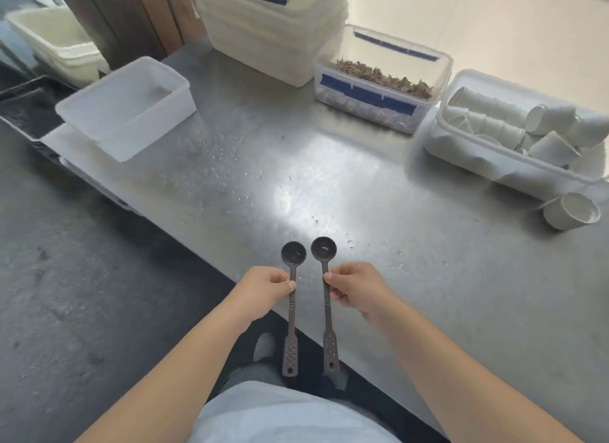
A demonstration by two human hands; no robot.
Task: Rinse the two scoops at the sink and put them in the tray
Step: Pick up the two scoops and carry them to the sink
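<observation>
Holding two dark scoops, left hand (268, 286) one (291, 305), right hand (357, 289) one (327, 299).

Bare forearms, no sleeves; pale blue top (290, 413); grey shoes (264, 345).

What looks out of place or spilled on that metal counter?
One white cup lies tipped on its side on the counter, outside the clear tub that holds the other cups. Water drops speckle the counter near the empty white container. Nothing looks damaged.
</observation>
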